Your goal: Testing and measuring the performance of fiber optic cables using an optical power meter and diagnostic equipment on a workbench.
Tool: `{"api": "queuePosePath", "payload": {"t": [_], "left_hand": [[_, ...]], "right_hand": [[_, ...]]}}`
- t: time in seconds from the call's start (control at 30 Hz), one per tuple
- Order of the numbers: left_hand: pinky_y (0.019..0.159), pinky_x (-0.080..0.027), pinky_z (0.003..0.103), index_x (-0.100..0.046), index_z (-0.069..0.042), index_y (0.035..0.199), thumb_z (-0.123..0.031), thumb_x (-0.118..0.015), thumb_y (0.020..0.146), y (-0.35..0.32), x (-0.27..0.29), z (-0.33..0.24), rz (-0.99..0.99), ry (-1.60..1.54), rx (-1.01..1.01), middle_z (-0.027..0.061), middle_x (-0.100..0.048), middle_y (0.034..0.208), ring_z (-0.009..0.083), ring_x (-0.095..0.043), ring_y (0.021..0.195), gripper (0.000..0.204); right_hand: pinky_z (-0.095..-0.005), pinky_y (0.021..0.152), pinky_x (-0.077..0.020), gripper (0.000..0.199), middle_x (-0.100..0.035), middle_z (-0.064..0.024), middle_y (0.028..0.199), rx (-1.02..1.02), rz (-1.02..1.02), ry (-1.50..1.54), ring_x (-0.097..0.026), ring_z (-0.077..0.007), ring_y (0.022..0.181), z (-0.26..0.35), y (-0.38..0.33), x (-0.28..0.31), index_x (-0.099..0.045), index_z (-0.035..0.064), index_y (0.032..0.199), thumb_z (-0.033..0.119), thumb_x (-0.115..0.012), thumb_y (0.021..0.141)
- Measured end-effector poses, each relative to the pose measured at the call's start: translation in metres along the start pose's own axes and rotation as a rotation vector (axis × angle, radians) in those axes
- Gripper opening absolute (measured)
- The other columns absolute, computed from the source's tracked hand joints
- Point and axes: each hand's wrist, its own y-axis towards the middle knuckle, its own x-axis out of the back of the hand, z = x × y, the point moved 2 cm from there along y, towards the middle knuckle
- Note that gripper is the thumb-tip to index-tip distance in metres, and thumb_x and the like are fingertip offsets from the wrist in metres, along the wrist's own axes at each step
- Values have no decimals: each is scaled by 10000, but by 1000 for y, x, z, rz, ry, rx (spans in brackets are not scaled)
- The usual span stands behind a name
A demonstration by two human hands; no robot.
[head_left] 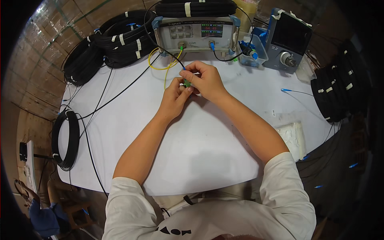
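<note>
While both hands meet over the middle of the white bench [192, 152], the left hand [176, 98] and right hand [204, 80] pinch a small green plug [187, 83] between closed fingertips. A clear bag [294, 138] lies near the right edge. Black cable coils [66, 140] sit at the left edge. Beyond the hands, a yellow cable [160, 64] loops before the grey meter box [196, 34] on the far edge.

Table [200, 152]: hands met at centre, left hand [174, 98] beside right hand [206, 82], connector [187, 83] pinched between. Meter [196, 34] set behind hands; coil [196, 8] laid on it. Second tester [288, 38] placed right of meter. Cable coils [112, 40] stacked far left. Wipes pack [292, 138] laid near right.
</note>
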Motion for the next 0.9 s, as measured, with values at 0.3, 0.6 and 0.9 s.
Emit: {"api": "queuePosePath", "payload": {"t": [0.3, 0.6, 0.9], "left_hand": [[723, -439, 219, -466, 18, 1253, -121, -560, 995, 6, 4, 1, -21, -83, 1, 26, -638, 902, 59, -557, 786, 308], [703, -475, 230, -527, 30, 1153, -71, -593, 952, 0, 6, 7, -54, -8, -58, 66, -680, 894, 85, -600, 777, 234], [655, -441, 200, -577, -6, 1076, -72, -632, 931, 7, 17, 14, -298, 16, -143, 0, -610, 873, 54, -537, 752, 168]], "right_hand": [[-209, 482, -409, 210, -630, -18, 772, 43, -13, 46, -526, -47, 592, -6, 3, -5, -628, 5, 928, 204, -694, 932], [-276, 741, -519, 237, -696, -63, 881, 15, -22, -16, -632, -128, 830, -10, -8, -9, -668, -2, 966, 229, -698, 919], [-254, 634, -493, 318, -645, -24, 855, 2, 144, -27, -586, -88, 698, -25, -23, -14, -540, 3, 1248, 216, -562, 1012]]}}
